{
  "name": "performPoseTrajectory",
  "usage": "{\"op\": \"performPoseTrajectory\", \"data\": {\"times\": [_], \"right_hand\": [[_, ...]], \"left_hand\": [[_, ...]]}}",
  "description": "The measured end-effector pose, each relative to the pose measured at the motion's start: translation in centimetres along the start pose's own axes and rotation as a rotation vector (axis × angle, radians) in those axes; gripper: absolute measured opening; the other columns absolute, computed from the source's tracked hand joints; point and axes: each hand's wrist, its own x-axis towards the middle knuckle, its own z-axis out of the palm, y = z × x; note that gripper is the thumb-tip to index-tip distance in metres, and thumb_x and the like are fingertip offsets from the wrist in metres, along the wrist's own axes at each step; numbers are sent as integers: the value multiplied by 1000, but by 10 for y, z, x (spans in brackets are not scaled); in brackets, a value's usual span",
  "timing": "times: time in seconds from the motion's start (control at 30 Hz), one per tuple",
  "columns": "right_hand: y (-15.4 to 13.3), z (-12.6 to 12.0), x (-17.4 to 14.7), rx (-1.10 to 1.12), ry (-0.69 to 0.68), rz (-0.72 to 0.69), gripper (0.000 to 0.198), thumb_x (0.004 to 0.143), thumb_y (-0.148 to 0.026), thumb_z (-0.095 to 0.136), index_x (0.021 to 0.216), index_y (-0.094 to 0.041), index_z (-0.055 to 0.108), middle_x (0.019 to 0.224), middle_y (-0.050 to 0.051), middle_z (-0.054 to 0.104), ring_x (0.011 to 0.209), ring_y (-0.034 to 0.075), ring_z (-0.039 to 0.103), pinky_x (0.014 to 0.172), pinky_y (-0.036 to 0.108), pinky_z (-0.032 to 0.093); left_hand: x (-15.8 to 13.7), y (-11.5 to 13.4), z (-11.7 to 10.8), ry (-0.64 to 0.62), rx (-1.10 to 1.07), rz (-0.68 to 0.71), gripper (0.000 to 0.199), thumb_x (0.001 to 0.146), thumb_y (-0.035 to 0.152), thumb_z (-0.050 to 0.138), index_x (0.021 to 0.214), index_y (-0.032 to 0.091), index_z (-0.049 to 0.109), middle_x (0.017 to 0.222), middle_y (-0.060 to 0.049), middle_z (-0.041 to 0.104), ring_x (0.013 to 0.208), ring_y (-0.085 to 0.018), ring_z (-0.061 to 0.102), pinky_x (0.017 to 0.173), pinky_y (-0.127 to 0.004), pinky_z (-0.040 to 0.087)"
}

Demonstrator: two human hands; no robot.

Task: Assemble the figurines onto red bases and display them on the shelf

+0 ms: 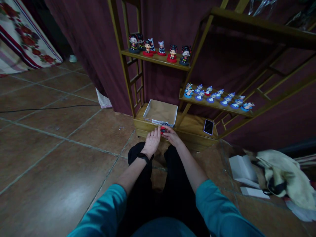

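Note:
Between my two hands is a small red and black figurine point(163, 130), partly covered by my fingers. My left hand point(153, 140) closes on its left side, and a dark band circles that wrist. From the other side my right hand point(172, 135) pinches it with thumb and fingers. Just beyond the hands lies an open shallow cardboard box point(161, 112) on the low base of a wooden shelf unit point(155, 60). Above, a row of red- and black-based figurines point(173, 53) stands on the upper shelf.
Several blue and white figurines point(212, 97) stand on the middle right shelf. A phone point(208, 127) lies on the base at right. White boxes point(243, 168) and a pale cloth bundle point(283, 172) are on the floor at right. A dark cable point(49, 108) crosses the tiles at left.

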Motion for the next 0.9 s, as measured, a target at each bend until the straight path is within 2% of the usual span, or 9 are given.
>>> {"op": "performPoseTrajectory", "data": {"times": [0.2,0.33,0.47,0.63,0.77,0.9], "right_hand": [[1,1,1,0,13,35,44,59,-11,66,101,-25,58,97,-1,64,82,11,60,75,25,50],[2,3,1,22,-20,61,32,63,-14,66,94,-20,61,91,0,65,74,9,61,69,21,50],[1,4,-1,26,-50,74,26,67,-15,65,93,-18,61,90,2,67,79,11,62,71,22,50],[-2,7,-4,32,-87,63,24,69,-14,63,93,-17,62,90,4,67,87,14,62,82,28,49],[-3,10,-5,39,-108,44,27,69,-12,63,95,-17,63,92,4,67,90,14,62,87,30,46],[-3,13,-6,37,-125,48,23,70,-12,62,93,-16,63,90,4,67,86,13,62,88,29,46]], "left_hand": [[-1,-3,-3,-29,-56,-11,63,78,12,39,138,13,19,124,-19,44,106,-28,46,88,-39,34],[0,-9,-3,-86,-191,-77,57,78,17,43,134,16,29,117,-14,50,104,-24,50,86,-32,38],[6,-17,5,-38,-466,-141,51,76,20,49,127,19,41,111,-11,56,97,-23,55,82,-31,41],[19,-27,16,-20,-960,-265,38,70,18,54,108,17,58,86,-7,66,79,-19,58,74,-30,44],[24,-30,11,-105,-1279,-391,34,67,23,58,100,15,63,80,-5,66,71,-15,58,64,-26,43],[25,-32,5,-181,-1436,-508,32,66,32,62,93,14,66,78,-6,66,66,-13,57,56,-22,41]]}}
